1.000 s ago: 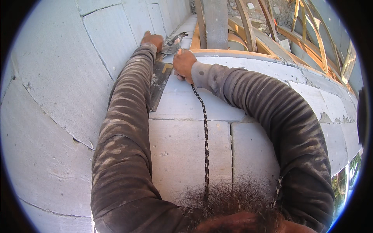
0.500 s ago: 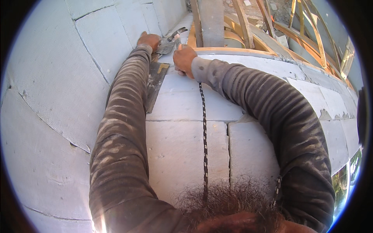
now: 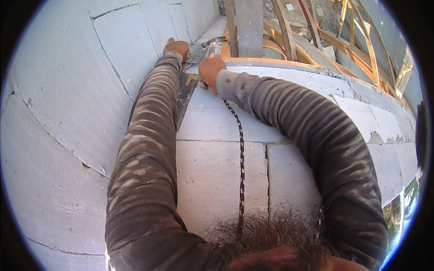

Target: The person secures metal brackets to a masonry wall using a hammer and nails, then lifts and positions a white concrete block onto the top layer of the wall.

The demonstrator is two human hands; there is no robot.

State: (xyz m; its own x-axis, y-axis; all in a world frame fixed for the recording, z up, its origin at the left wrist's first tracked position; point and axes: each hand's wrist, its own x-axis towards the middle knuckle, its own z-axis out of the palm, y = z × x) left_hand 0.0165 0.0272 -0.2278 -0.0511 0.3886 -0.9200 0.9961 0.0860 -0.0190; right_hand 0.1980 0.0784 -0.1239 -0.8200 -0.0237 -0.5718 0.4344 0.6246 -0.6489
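My left hand (image 3: 177, 48) is at the far end of the block surface, close against the wall on the left. Its fingers are closed at the edge of a thin grey metal plate (image 3: 196, 54). My right hand (image 3: 211, 71), just right of it, is closed with its knuckles up; a small pale and orange piece shows beyond its fingers, but what it grips is hidden. Past the plate is a dark curved tool head (image 3: 212, 41), like a claw hammer's. A dark flat blade with a yellow corner piece (image 3: 186, 88) lies beside my left forearm, partly covered by it.
Pale blocks (image 3: 217, 176) with open joints lie under my arms. The block wall (image 3: 58, 113) rises on the left. Wooden beams (image 3: 285, 29) and rubble are beyond the far edge. A black-and-white cord (image 3: 241, 167) hangs between my arms.
My right hand has shifted slightly left and nearer. The plate and the dark tool head have tilted and moved right. The cord's upper end has swung left.
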